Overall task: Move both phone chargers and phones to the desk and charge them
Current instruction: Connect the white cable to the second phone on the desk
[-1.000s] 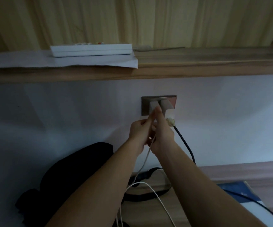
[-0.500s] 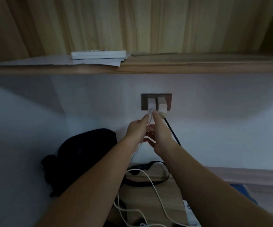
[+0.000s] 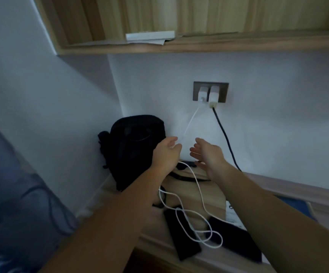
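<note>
Both white chargers (image 3: 203,94) sit plugged side by side into the socket (image 3: 223,91) on the wall, so that part of the job looks done. From one of them a white cable (image 3: 189,125) slants down and away from the socket to the left hand (image 3: 167,153), which pinches it between thumb and fingers; below the hand the cable falls in loose loops. From the other charger a black cable (image 3: 224,134) drops below the socket and passes out of sight behind the right forearm. The right hand (image 3: 209,154) hovers just beside the left, below the socket, fingers spread and holding nothing. Further below the socket, two dark phones (image 3: 181,237) lie flat on the desk (image 3: 209,194) with the white loops draped over them. Whether either cable end is in a phone cannot be told, so I judge that connecting the phones is what remains. A black bag (image 3: 134,146) leans against the wall down and to the left of the socket, and a wooden shelf (image 3: 199,47) runs above it.
</note>
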`<action>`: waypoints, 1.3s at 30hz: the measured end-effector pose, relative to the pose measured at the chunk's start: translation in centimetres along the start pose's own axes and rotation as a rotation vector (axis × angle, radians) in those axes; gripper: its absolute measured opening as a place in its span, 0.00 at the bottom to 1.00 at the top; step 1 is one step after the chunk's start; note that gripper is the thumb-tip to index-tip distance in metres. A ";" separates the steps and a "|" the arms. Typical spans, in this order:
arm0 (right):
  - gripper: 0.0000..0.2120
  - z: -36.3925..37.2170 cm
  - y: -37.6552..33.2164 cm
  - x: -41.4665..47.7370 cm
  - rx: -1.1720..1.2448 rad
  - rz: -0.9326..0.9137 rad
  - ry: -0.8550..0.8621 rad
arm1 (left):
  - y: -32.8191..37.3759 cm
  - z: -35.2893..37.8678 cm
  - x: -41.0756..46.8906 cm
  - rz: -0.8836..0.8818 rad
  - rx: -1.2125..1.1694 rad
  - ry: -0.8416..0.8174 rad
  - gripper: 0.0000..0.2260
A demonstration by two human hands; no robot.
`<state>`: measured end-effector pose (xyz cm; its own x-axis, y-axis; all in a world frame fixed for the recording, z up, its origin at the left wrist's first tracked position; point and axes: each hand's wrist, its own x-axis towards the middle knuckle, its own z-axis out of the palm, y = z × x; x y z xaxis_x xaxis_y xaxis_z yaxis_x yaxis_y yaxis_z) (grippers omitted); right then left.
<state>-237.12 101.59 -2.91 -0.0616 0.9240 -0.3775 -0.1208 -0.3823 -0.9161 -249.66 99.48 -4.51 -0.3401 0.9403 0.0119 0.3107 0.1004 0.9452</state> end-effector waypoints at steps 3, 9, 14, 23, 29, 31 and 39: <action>0.08 -1.0 2.9 -0.1 -0.064 0.045 0.009 | -2.8 0.3 -1.1 -0.068 -0.014 -0.046 0.13; 0.08 -6.0 8.4 -0.1 -0.174 0.068 0.065 | -7.8 2.1 -3.6 -0.156 -0.019 -0.147 0.09; 0.10 -11.3 10.9 1.2 -0.198 0.131 0.046 | -9.0 4.7 -5.1 -0.235 -0.003 -0.197 0.11; 0.12 -18.1 16.3 4.8 -1.049 -0.065 -0.167 | -11.0 11.7 -7.4 -0.395 0.004 -0.129 0.07; 0.10 -17.8 17.8 5.1 -1.308 -0.079 -0.207 | -13.0 11.4 -9.3 -0.488 -0.039 -0.057 0.09; 0.11 -17.5 18.1 5.4 -1.317 -0.102 -0.181 | -13.9 10.5 -9.8 -0.509 -0.013 -0.036 0.05; 0.06 -14.3 17.4 4.9 -1.156 -0.206 -0.256 | -17.8 8.6 -11.9 -0.630 0.344 0.085 0.18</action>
<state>-225.37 99.60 -22.64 -0.3566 0.8874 -0.2923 0.8008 0.1292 -0.5849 -243.55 89.31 -24.24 -0.6098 0.6433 -0.4630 0.2899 0.7247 0.6252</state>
